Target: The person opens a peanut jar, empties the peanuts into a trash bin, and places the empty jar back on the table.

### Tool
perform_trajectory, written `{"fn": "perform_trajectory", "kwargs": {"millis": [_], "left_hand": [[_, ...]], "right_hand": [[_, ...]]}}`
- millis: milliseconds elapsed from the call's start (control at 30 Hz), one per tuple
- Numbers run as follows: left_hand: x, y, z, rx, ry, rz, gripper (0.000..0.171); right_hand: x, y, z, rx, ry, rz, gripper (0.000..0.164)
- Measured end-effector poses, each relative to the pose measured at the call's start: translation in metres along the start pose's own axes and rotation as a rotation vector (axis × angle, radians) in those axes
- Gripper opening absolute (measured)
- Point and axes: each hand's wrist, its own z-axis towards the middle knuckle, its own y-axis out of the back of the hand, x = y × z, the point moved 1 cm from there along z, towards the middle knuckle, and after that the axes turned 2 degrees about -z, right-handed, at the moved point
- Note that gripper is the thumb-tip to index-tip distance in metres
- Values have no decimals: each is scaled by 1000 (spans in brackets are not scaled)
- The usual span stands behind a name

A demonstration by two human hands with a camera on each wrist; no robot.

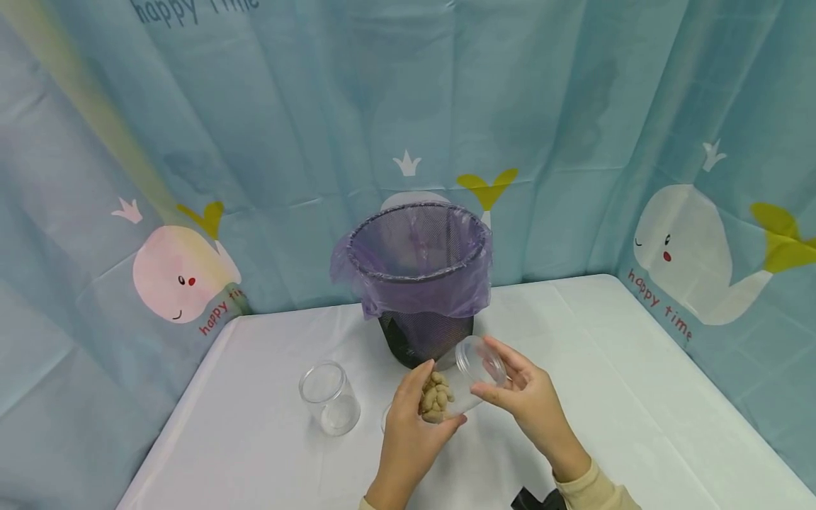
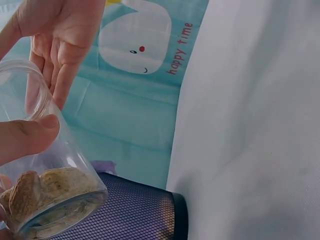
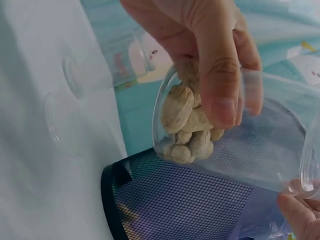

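My left hand (image 1: 411, 432) grips a clear plastic jar (image 1: 468, 404) near its base, thumb and fingers on either side. The jar lies tilted on its side, its uncapped mouth toward my right hand (image 1: 532, 393). Several unshelled peanuts (image 1: 436, 397) are gathered at the base end; in the right wrist view the peanuts (image 3: 187, 122) show through the wall beside the left fingers. My right hand holds the rim at the mouth, thumb on the near side and fingers on the far side.
Behind the hands stands a black mesh wastebasket (image 1: 427, 333) lined with a purple bag (image 1: 440, 294). A second clear jar (image 1: 330, 398) stands upright on the white table (image 1: 255, 425) at the left. A clear round lid (image 3: 50, 125) lies near it. A black object (image 1: 538, 499) shows by the right sleeve.
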Motion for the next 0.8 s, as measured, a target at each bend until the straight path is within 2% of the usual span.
{"fn": "perform_trajectory", "kwargs": {"millis": [300,600,800], "left_hand": [[-5,-1,0,11,78,-54,88],[-8,2,1,4,110,-64,88],[-8,5,2,42,155,-105,86]], "right_hand": [[0,2,-2,-62,58,-26,65],[-1,5,-3,-30,74,-1,66],[-3,7,-3,-17,109,36,64]]}}
